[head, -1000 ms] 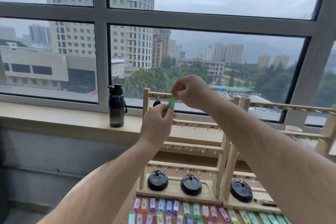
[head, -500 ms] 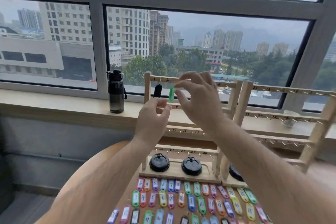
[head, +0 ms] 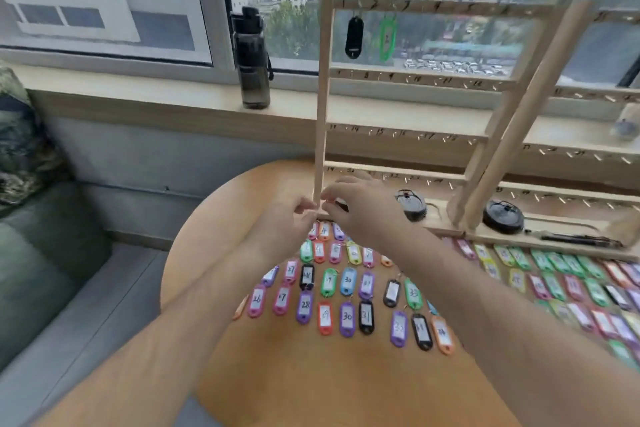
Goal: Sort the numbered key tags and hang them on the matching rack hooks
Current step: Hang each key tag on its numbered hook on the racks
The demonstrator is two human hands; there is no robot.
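Observation:
A wooden rack point(head: 320, 114) with numbered hooks stands at the back of the round table point(head: 311, 374). On its top bar hang a black tag point(head: 354, 36) at hook 1 and a green tag point(head: 387, 38) at hook 2. Several coloured numbered tags point(head: 346, 295) lie in rows on the table. Both hands are low at the foot of the rack's left post, over the first row of tags. My left hand point(head: 291, 225) points its fingertips at my right hand point(head: 356, 211), whose thumb and fingers are spread. I see no tag between the fingers, and motion blur hides detail.
A dark water bottle point(head: 252, 59) stands on the window sill. Black round lids point(head: 503, 217) sit on the rack bases, and a second rack point(head: 519, 114) leans on the right. A grey couch point(head: 41, 246) with a camouflage cushion is at the left.
The green tag now hangs free on hook 2. Both hands have let go and dropped from the top bar to the first row of tags. My view has tilted down.

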